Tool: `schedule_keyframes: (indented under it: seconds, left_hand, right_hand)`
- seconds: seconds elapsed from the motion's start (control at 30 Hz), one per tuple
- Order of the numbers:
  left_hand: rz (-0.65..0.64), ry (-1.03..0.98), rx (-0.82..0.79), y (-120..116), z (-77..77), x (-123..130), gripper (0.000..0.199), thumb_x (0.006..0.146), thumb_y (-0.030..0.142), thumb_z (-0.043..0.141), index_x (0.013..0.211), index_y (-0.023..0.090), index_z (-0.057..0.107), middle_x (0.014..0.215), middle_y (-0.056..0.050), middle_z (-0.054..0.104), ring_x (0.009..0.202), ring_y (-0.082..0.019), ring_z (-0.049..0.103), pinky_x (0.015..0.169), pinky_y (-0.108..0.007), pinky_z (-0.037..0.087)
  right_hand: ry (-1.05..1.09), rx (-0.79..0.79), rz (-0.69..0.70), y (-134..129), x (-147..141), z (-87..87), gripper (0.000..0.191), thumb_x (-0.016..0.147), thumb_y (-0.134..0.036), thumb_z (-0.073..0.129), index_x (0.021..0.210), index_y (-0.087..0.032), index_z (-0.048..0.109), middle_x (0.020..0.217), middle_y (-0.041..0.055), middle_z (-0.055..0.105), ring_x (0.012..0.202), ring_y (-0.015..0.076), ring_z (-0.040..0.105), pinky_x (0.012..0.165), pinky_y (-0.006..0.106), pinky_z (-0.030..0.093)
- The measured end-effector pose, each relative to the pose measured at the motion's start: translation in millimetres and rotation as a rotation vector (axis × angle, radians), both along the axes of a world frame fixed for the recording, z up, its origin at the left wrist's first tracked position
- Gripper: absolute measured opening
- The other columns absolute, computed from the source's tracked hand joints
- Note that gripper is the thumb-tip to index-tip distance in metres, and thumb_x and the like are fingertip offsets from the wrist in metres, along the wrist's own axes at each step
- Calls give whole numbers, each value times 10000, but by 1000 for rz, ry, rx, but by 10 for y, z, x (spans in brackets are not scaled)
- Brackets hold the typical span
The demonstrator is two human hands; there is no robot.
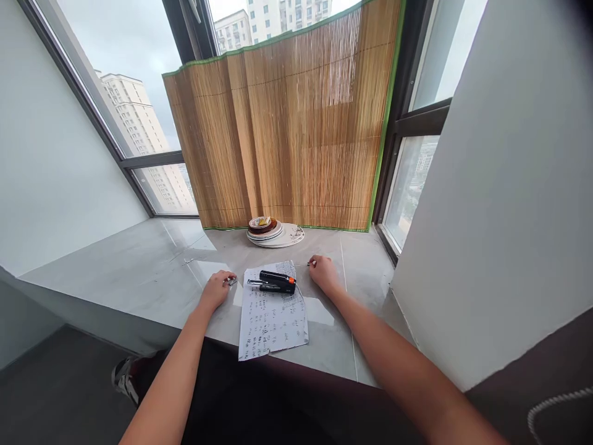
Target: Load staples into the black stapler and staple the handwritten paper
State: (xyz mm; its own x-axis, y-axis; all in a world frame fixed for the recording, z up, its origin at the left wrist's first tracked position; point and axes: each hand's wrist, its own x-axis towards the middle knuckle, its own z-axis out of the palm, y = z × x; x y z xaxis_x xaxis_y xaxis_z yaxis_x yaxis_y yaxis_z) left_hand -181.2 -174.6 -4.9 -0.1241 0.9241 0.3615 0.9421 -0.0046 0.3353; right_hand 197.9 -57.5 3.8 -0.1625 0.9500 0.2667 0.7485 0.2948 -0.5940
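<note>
My left hand (218, 288) rests on the tiled sill left of the paper, its fingers closed on a small silvery object (231, 281) too small to name. To the right of the paper, my right hand (323, 272) is closed, and a tiny dark reddish thing (309, 264) shows at its fingertips. Between the hands lies a creased sheet of paper (273, 321) covered in handwriting. On its upper part sit a black stapler (278, 278) with an orange patch and a dark pen-like item (271, 287) beside it.
Stacked plates (264, 233) and a white oval plate (293, 233) stand at the back of the sill (365, 259), against a bamboo mat (296, 136) that covers the window. White walls (500, 204) close in both sides. The sill's front edge is near my lap.
</note>
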Motion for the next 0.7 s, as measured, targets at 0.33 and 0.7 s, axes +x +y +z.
schedule_keyframes:
  seconds: [0.33, 0.7]
  left_hand:
    - [-12, -9, -10, -88, 46, 66, 239, 875, 256, 543, 985, 232, 753, 1056, -76, 723, 992, -274, 632, 1007, -424, 473]
    - [-95, -320, 164, -102, 229, 332, 215, 925, 389, 608, 1066, 244, 683, 1045, -58, 778, 994, -245, 712, 829, -350, 484]
  right_hand:
    - [-9, 8, 36, 58, -2, -70, 393, 874, -123, 547, 1194, -193, 765, 1106, 120, 775, 1102, 278, 673, 882, 334, 476]
    - [337, 252, 600, -288, -370, 16, 387, 969, -445, 644, 1287, -227, 678, 1071, 60, 692, 1012, 207, 641, 948, 341, 498]
